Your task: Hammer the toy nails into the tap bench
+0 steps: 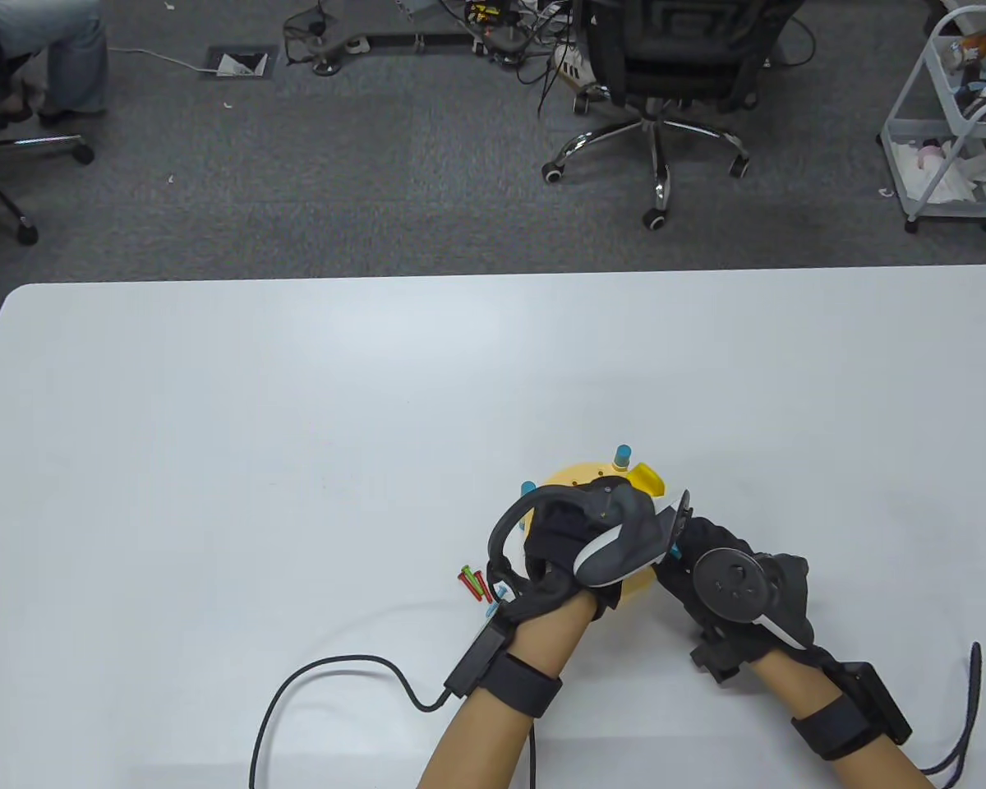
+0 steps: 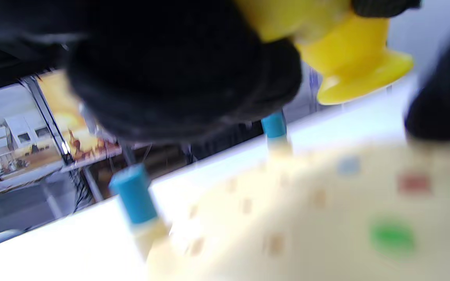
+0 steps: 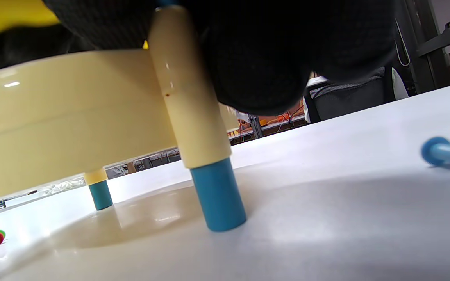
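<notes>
Your left hand (image 1: 571,546) grips the yellow toy hammer (image 2: 350,54), its head just above the tap bench (image 1: 571,478), while your right hand (image 1: 735,588) steadies the bench's right edge, grip unclear.

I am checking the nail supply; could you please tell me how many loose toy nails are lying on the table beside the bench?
About 4: red, green and blue loose nails clustered left of the left hand, close to the bench; overlap blurs the count, and the hands may hide more.

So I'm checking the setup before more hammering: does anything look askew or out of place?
Nothing broken or spilled. The tap bench stands level on its legs. A few loose toy nails lie on the table left of it, one blue nail on the other side.
</notes>
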`<state>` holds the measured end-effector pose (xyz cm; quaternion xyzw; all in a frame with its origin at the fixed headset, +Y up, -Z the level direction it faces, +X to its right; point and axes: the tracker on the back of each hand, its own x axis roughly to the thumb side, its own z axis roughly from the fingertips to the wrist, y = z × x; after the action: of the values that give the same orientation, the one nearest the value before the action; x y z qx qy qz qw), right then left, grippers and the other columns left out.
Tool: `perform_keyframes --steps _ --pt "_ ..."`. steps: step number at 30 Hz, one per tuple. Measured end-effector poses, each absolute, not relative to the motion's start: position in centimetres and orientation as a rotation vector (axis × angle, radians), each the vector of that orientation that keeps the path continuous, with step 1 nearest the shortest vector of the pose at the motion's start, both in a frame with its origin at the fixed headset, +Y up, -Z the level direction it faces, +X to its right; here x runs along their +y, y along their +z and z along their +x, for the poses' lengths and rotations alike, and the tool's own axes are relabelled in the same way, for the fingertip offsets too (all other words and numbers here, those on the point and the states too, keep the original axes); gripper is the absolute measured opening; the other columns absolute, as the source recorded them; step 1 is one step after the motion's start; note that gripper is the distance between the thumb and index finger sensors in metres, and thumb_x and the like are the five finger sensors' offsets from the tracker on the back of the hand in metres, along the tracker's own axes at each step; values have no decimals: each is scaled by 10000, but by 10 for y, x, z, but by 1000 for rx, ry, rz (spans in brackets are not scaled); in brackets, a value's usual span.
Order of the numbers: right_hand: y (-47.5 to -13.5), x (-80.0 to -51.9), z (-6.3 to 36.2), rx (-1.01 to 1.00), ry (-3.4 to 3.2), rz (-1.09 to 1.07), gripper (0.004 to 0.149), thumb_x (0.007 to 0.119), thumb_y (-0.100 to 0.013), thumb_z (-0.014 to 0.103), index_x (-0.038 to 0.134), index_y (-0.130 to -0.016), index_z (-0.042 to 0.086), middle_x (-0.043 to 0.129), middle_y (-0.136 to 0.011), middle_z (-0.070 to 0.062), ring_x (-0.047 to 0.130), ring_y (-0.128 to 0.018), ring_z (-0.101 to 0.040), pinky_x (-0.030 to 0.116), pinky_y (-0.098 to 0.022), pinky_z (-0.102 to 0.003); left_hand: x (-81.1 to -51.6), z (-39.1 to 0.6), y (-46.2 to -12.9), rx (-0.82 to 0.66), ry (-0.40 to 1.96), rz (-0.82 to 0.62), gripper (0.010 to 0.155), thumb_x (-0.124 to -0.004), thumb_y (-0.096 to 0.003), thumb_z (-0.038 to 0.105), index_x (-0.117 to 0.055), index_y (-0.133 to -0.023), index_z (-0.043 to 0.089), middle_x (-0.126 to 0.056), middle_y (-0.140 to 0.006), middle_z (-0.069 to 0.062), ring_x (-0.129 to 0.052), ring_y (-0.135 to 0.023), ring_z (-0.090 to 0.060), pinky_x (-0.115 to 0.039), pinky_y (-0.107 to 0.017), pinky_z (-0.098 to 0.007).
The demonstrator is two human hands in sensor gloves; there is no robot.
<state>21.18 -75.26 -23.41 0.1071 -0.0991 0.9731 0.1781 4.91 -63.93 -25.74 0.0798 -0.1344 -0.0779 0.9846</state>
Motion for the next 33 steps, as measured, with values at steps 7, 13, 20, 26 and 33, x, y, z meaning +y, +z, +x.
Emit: perform_keyframes --steps 7,13,20,26,33 --pt "-236 -735 242 -102 2651 267 698 633 -413 552 604 -987 157 833 -817 -163 951 -520 -223 811 -424 -393 -638 -15 -241 -253 84 180 628 -639 -347 600 -776 -820 209 -1038 -432 -74 -1039 -154 -226 -854 -109 -342" --pt "-252 -739 297 -118 2646 -46 571 695 -441 434 671 -938 153 861 -777 -162 958 -488 -229 810 -401 -397 -683 -100 -240 -96 360 143 632 -653 -355 598 -783 -825 194 -1039 -434 -87 -1036 -157 -238 -849 -110 -348" --pt "-263 -777 269 143 3060 33 573 778 -395 437 715 -903 180 898 -720 -110 968 -458 -184 832 -382 -367 -716 -142 -253 41 545 -11 638 -661 -359 594 -775 -831 181 -1030 -443 -103 -1029 -168 -251 -841 -120 -354" --pt "-258 -780 246 148 3253 135 533 784 -420 317 723 -922 152 884 -690 -111 957 -393 -114 854 -362 -328 -715 -138 -251 29 499 5 638 -656 -359 597 -773 -832 185 -1031 -443 -97 -1030 -167 -245 -844 -118 -350" --pt "-260 -784 253 229 3183 172 565 706 -444 314 648 -958 87 824 -712 -142 887 -358 -89 835 -375 -334 -715 -132 -250 0 479 10 639 -656 -361 597 -773 -832 181 -1032 -440 -96 -1031 -164 -243 -844 -115 -348"
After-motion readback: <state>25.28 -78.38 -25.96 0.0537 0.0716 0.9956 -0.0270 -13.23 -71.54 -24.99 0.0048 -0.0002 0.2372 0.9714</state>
